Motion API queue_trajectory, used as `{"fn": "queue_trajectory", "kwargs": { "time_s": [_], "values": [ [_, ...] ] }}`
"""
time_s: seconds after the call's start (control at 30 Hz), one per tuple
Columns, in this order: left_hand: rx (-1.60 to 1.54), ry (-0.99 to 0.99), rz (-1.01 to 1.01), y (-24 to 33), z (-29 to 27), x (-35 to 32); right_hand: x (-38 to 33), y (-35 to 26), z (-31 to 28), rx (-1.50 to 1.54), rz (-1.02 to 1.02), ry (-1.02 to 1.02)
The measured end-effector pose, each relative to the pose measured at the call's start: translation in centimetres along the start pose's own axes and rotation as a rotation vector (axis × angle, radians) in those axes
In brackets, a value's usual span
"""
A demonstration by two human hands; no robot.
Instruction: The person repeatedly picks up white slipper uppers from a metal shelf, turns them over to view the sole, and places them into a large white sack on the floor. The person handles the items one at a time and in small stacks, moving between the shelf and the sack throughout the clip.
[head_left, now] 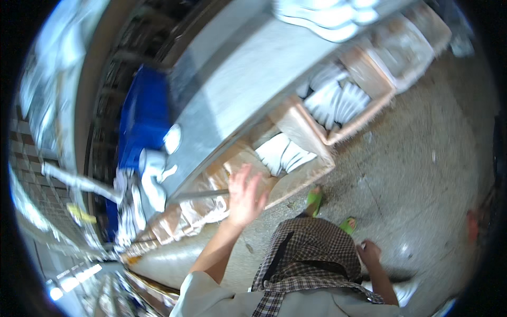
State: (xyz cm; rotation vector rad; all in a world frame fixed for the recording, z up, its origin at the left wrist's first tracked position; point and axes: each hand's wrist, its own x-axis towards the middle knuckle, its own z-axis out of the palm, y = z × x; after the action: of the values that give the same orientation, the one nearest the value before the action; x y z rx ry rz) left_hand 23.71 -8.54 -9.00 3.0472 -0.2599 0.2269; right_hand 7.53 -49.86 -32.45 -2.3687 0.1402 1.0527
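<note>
My left hand [245, 198] reaches out over a row of bins beside the workbench, its fingers spread and nothing in them. Just behind it, a grey bar [203, 194] extends from the bench edge; I cannot tell whether the hand touches it. Closest to the fingertips is a pale bin [311, 168] holding folded white, glove-like pieces [282, 153]. My right hand [369, 252] hangs low beside the checked apron [317, 245], its fingers curled in. Whatever it may hold is hidden.
White stacked pieces [327, 16] lie on the grey workbench [248, 63]. A blue crate [142, 113] and more white pieces [153, 179] stand at its left end. Another pinkish bin [369, 113] holds white pieces. Green slippers [314, 202] are on the concrete floor [406, 164].
</note>
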Motion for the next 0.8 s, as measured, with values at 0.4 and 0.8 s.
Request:
{"fn": "queue_trajectory", "kwargs": {
  "time_s": [0.4,0.8],
  "values": [
    [0.241,0.507,-0.83,-22.6,-8.6,-20.4,-2.2,-8.2,1.1,-0.11,-0.264,0.195],
    [-0.676,0.882,-0.455,-28.5,-16.3,-40.5,-16.3,-54.5,17.7,0.446,-1.081,-0.34]
  ]
}}
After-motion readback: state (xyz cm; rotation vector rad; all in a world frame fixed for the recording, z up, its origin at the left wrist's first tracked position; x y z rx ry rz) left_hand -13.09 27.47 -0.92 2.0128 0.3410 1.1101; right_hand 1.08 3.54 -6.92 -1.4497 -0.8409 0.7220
